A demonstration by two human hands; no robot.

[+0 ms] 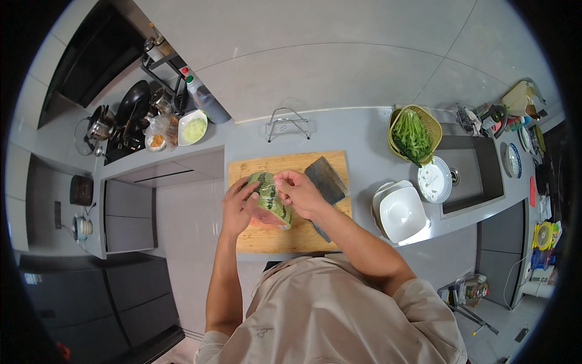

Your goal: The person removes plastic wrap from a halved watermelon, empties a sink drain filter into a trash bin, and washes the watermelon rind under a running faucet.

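Observation:
A cut piece of watermelon (pixel 268 193) with striped green rind, wrapped in clear plastic film, rests on a wooden cutting board (pixel 254 243); pink flesh shows on its near side. My left hand (pixel 238 207) lies against the left of the rind, fingers spread. At the melon's upper right, my right hand (pixel 298 191) pinches the plastic film between thumb and forefinger. A cleaver (pixel 326 179) with a dark blade lies on the board's right part, beyond my right wrist; its handle shows below my forearm.
White bowls (pixel 402 214) are stacked to the right, near a plate (pixel 434 179) at the sink's edge (pixel 473 207). Leafy greens (pixel 411 134) fill a green basket (pixel 437 123). Behind the board stands a wire rack (pixel 287 123). A bowl of shredded vegetable (pixel 193 128) sits left, beside the stove.

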